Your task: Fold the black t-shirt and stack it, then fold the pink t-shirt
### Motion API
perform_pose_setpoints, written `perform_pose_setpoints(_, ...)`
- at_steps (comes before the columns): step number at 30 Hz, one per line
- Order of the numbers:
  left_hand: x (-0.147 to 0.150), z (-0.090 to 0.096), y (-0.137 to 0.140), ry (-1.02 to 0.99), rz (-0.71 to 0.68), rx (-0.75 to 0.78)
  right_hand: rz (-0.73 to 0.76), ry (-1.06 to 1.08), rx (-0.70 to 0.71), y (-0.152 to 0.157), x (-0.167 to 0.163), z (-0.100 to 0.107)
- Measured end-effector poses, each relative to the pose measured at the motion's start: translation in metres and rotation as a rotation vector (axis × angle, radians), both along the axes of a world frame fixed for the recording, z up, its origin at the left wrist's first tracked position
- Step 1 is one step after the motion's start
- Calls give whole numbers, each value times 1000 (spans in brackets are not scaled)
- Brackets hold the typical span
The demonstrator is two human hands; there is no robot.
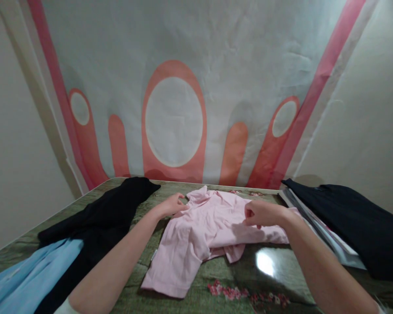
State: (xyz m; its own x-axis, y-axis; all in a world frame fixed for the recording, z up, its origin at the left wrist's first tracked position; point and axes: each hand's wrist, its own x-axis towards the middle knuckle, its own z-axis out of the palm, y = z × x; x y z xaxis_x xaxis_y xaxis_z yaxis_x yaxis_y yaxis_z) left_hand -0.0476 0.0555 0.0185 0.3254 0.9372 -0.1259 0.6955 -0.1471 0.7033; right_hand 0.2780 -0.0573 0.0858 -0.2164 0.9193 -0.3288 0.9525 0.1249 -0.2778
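Pink shirt (212, 218), one, rumpled, spread at the middle of the worktop (134, 279), between two groups of clothes; small white tag (153, 255) at its left edge

Left hand (173, 205): forearm slanting in from the lower left, wrist bent, palm turned down; fingers loosely curled, with a gap between the upper finger and the lower fingertip; placed at the shirt's upper left edge, contact with the cloth unclear

Right hand (263, 213): forearm slanting in from the lower right, back of the hand up; fingers bent inward over the shirt's right part; cannot tell whether they are clamped on cloth

Black garment (108, 209), loosely heaped, left side of the worktop; light blue garment (42, 266) against it, nearer the viewer

Folded clothes, stacked, right side: dark garment (353, 218) on top, grey and white layers (352, 260) beneath, edges showing

Worktop: wood-look surface with pink flower print (227, 290) and a bright reflection (264, 261) below the shirt

Backdrop (265, 65): pale sheet behind the worktop, printed with orange-red rounded shapes
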Motion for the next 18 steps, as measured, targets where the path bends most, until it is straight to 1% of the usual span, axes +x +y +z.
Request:
perform_pose_setpoints(2,7,-11,1,-96,1,83,36,-33,-31,-7,-11,0)
perform_pose_setpoints(4,11,-18,0,-149,-5,154,73,-77,-43,-12,-24,-3)
perform_pose_setpoints(8,12,-20,0,-198,-5,204,165,-192,-53,-18,-45,-13)
perform_pose_setpoints(11,8,-17,2,-185,28,244,197,-311,64,-20,-57,-18)
perform_pose_setpoints(14,7,-14,3,-185,10,322,165,-374,183,-19,-64,-22)
perform_pose_setpoints(16,8,-12,1,-203,-23,350,131,-370,209,-16,-64,-25)
perform_pose_setpoints(18,9,-9,-2,-213,-57,321,107,-357,236,-11,-60,-28)
